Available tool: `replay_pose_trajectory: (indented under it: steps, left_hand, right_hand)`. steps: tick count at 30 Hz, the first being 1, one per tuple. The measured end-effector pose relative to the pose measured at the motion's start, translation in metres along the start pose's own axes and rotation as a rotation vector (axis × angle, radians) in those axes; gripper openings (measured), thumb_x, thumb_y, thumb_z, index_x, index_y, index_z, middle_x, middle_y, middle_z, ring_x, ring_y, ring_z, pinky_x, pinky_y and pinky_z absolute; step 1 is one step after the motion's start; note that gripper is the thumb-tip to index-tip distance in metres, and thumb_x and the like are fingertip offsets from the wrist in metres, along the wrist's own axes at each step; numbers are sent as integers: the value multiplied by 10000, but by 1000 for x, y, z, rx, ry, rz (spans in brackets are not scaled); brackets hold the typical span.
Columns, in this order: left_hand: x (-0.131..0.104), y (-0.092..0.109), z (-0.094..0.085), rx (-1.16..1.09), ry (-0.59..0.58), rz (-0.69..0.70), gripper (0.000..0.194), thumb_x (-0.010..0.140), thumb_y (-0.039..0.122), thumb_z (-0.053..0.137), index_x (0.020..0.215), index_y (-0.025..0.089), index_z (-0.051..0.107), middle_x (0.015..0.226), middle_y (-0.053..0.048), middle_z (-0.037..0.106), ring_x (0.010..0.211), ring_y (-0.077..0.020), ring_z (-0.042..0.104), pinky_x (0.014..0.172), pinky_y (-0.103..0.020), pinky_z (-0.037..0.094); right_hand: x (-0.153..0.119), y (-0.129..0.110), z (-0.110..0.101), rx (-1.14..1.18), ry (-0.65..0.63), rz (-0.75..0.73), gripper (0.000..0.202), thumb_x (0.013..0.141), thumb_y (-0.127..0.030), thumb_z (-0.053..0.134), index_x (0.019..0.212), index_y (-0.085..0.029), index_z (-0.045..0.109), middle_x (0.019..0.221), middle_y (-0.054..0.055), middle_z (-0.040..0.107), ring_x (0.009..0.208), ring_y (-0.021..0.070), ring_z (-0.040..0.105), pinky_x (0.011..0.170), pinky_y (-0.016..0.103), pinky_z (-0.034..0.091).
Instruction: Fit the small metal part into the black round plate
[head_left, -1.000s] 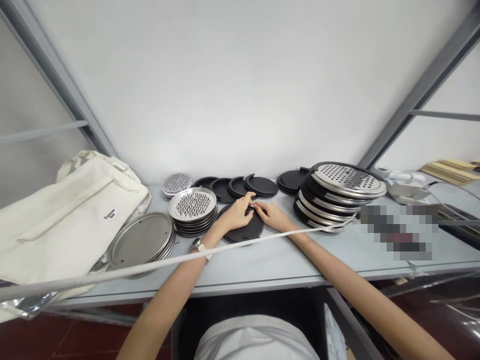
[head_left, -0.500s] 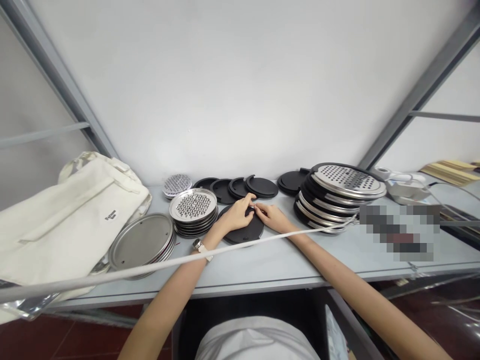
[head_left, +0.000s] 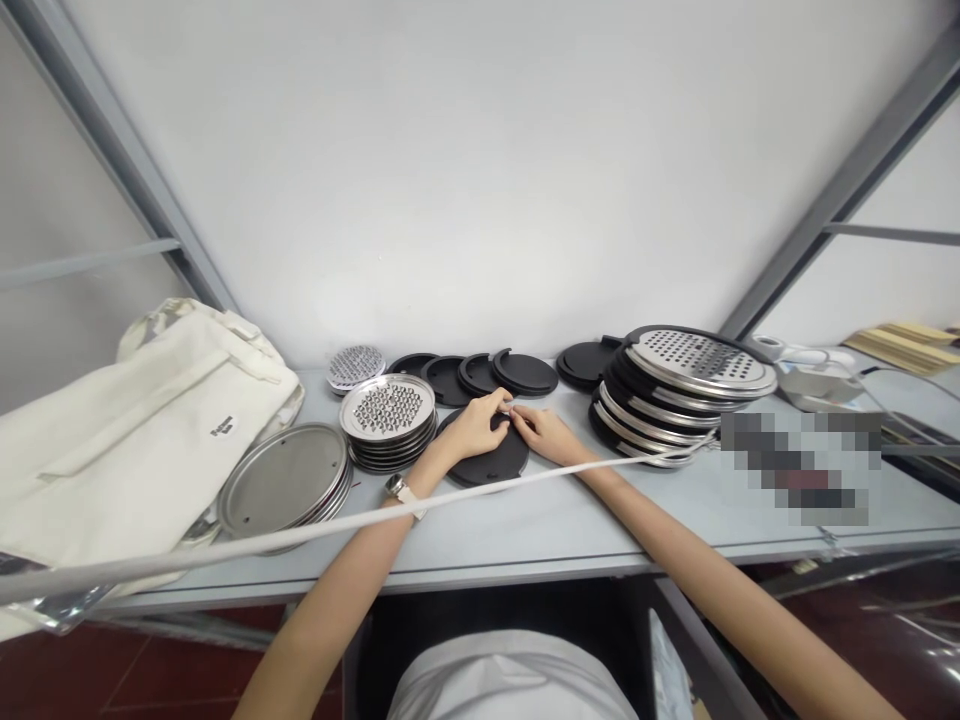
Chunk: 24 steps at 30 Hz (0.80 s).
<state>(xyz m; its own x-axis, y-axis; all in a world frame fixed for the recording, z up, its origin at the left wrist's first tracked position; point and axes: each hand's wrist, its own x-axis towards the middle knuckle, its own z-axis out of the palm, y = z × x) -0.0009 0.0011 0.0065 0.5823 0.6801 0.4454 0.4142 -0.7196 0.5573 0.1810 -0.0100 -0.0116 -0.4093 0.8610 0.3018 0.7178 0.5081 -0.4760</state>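
Note:
A black round disc (head_left: 491,465) lies on the table in front of me, partly covered by my left hand (head_left: 472,428). That hand's thumb and index finger curl together over its far right edge. My right hand (head_left: 545,434) comes in from the right, fingertips pinched and meeting the left ones at the rim. Something small and pale seems to be between the fingertips, too small to make out. Just left of the disc stands a stack of round metal grater plates (head_left: 386,408). Behind my hands lie several more black discs (head_left: 526,372), overlapping in a row.
Larger perforated metal plates and black rings form a tall stack (head_left: 694,360) at right. Plain metal plates (head_left: 285,480) and a cream bag (head_left: 150,430) are at left. A white pole (head_left: 315,525) crosses in front of my forearms. A wall (head_left: 480,200) closes the back.
The view has shifted very slightly. My hands keep nearly the same pose at the disc's rim, and no object has visibly moved.

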Motion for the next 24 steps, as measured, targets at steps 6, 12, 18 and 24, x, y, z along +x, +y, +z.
replay_pose_trajectory:
  steps: [6,12,18,24]
  left_hand:
    - [1,1,-1,-39,10,15,288,765,96,523,1034,190,484,935,-33,642,910,-161,621,838,-277,479]
    - [2,3,-2,-51,10,19,250,750,91,525,975,191,484,898,-21,624,878,-150,611,835,-272,473]
    - [2,2,-2,-55,20,34,249,746,91,520,969,192,477,886,-18,611,864,-150,604,810,-267,470]
    - [1,4,-3,-46,8,19,247,752,91,521,972,194,473,908,-23,613,890,-153,606,835,-273,472]
  right_hand:
    - [-1,-1,-1,-8,-4,-6,334,960,-289,333,912,-182,646,761,52,692,647,164,615,622,239,382]
    - [0,-3,-3,-31,-10,6,329,957,-274,342,905,-178,653,752,50,693,629,161,607,620,237,374]
    - [1,-4,-4,-54,-22,19,329,956,-259,339,929,-174,655,798,63,706,675,172,626,634,237,384]
    - [0,-6,-4,-60,-24,26,321,956,-248,339,943,-177,652,815,69,710,715,184,639,653,243,396]
